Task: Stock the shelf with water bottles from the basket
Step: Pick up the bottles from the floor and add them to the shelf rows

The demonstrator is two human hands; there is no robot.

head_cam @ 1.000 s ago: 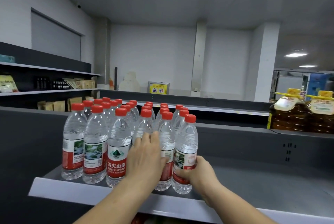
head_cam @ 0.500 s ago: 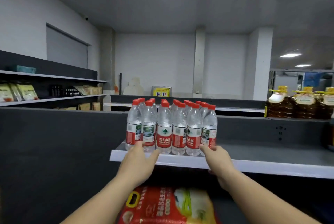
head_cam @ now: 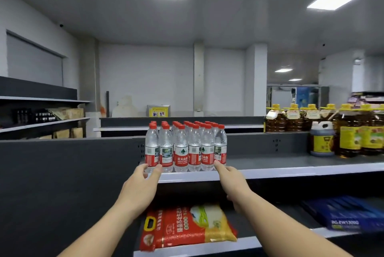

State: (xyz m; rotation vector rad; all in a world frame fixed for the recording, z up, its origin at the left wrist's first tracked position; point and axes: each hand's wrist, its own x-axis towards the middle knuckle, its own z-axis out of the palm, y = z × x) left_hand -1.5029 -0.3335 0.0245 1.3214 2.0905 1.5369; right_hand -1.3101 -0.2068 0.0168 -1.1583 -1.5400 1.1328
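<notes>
**Both hands at the front row of bottles**

Nearest, at 6 o'clock, a red-and-yellow rice bag (head_cam: 188, 226) lies on the lower shelf. Above it the left hand (head_cam: 141, 187) reaches up, fingers loosely spread and gripping nothing, tips touching the base of the leftmost front bottle. The right hand (head_cam: 231, 180) is also slack, forefinger touching the rightmost front bottle. The bottles (head_cam: 185, 147) stand upright in packed rows at the shelf (head_cam: 270, 172) front edge. At 3 o'clock, oil jugs (head_cam: 353, 134) stand farther back.
</notes>
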